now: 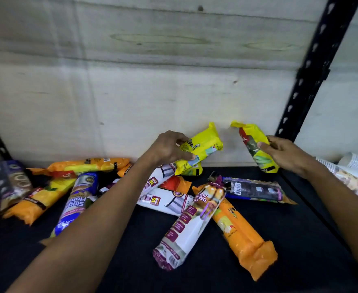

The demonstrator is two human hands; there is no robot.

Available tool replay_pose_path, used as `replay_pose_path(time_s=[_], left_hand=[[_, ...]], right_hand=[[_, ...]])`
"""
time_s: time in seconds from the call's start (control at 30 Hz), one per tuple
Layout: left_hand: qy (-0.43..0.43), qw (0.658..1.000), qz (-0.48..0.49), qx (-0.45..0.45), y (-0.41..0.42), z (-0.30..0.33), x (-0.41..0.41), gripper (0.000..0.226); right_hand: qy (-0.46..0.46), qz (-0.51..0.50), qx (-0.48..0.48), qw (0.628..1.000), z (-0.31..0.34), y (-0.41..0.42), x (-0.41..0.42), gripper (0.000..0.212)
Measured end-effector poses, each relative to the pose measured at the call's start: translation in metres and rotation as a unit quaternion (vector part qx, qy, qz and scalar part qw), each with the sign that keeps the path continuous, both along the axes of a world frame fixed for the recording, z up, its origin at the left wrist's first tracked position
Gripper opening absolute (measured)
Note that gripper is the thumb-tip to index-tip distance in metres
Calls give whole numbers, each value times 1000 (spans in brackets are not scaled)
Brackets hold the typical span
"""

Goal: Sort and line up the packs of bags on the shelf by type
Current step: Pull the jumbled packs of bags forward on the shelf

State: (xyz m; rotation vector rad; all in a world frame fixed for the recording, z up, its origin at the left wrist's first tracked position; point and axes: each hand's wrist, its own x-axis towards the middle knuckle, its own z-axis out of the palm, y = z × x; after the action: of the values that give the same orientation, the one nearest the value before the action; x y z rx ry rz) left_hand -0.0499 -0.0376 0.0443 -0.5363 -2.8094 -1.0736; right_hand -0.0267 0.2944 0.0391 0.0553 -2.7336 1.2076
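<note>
Evidently light and crinkly, each yellow pack (201, 148) (256, 149) sits pinched mid-body between curled fingers of the left hand (169, 148) and right hand (284, 152), likely slippery.

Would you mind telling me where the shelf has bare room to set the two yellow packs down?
Bare shelf lies right of the long orange pack, up to the black upright, and along the front edge between the forearms. The left and middle are crowded with overlapping packs. Left hand and right hand each hold a yellow pack.
</note>
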Motion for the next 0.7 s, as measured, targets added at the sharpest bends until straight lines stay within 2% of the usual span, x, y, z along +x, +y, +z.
replay_pose_path(time_s=[0.13, 0.27, 0.37, 0.47, 0.57, 0.63, 0.7], left_hand=[[-11, 997, 52, 55, -36, 0, 29, 56], [-21, 988, 134, 76, -74, -5, 57, 58], [-42, 974, 197, 100, -101, -13, 78, 59], [-54, 966, 230, 106, -122, -18, 99, 43], [-72, 957, 253, 122, -149, -24, 119, 27], [-86, 946, 281, 136, -171, -28, 133, 30], [-102, 930, 321, 148, -194, -32, 145, 41]], right_hand=[[-8, 13, -163, 986, 12, -46, 16, 24], [-41, 18, -328, 944, 17, -99, 35, 30], [-87, 22, -387, 918, 14, -140, 48, 38], [-140, 48, -408, 901, 6, -183, 56, 45], [-194, 113, -377, 899, -4, -230, 62, 47], [-204, 127, -331, 913, -7, -260, 64, 39], [-190, 125, -273, 935, -8, -291, 67, 40]])
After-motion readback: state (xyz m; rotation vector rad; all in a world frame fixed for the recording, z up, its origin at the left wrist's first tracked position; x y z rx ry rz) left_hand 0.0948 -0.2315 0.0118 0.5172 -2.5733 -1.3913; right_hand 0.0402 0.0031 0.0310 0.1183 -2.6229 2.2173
